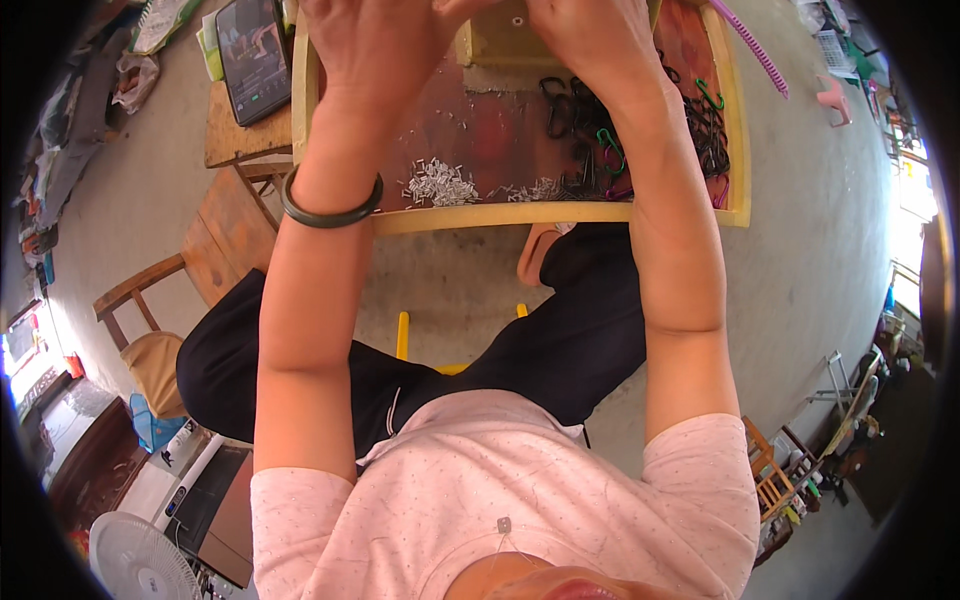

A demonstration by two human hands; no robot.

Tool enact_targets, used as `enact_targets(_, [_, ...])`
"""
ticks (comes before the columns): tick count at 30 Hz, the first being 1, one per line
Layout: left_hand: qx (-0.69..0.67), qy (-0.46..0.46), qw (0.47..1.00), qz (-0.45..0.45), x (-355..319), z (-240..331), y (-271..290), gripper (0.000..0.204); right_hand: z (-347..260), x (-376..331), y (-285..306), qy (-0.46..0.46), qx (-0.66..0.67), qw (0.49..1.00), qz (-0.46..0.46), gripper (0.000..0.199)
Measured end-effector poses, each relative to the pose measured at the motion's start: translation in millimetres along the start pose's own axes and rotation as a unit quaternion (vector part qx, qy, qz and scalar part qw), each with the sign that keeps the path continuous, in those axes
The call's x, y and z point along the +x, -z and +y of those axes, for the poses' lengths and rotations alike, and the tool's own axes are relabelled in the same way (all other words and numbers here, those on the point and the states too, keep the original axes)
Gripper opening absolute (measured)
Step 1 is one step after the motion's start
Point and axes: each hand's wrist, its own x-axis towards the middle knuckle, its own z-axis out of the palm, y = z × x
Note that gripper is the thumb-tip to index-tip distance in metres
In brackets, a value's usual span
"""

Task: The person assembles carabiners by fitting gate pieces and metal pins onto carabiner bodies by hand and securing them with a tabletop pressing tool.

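Both hands are raised at the 12 o'clock edge of the view, above a shallow yellow-rimmed wooden tray [560, 213]. The left hand [375, 45] sits at about 11 o'clock with its fingers curled inward; the fingertips run past the frame edge, so what it grips cannot be told. A dark green bangle [330, 205] circles that wrist. The right hand [590, 40] is at 12 to 1 o'clock, likewise curled, and its fingertips and any hold are cut off too.

Between the two hands, a small pale yellow box [510, 40] stands in the tray at 12 o'clock, its open side facing the camera.

On the tray's reddish floor, a heap of small silver metal clips [440, 185] lies below the left wrist. A tangle of black hooks [590, 130], with a few green ones mixed in, lies at 1 o'clock under the right forearm; they point every way, with no common long axis.

A dark tablet [252, 55] lies flat on a wooden stool at 10 o'clock, its long axis running toward 12. A pink ridged strip [755, 45] slants at 2 o'clock.
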Motion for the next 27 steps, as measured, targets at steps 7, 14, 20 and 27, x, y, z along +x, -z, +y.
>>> enact_targets(7, [0.040, -0.027, 0.995, 0.090, 2, -9, -2, 0.063, 6, -8, 0, 0.011, -0.022, 1.000, 0.013, 0.038])
enact_targets(14, [0.039, 0.005, 0.998, 0.049, 5, -11, 1, 0.064, 9, -3, -2, 0.038, -0.003, 0.999, 0.006, 0.040])
enact_targets(20, [0.029, 0.019, 0.999, 0.034, 9, -12, 5, 0.066, 6, -3, 1, 0.018, -0.018, 0.999, -0.026, 0.050])
enact_targets(27, [0.033, 0.020, 0.999, 0.030, 11, -12, 3, 0.065, 6, -5, 2, 0.000, -0.028, 0.999, -0.035, 0.052])
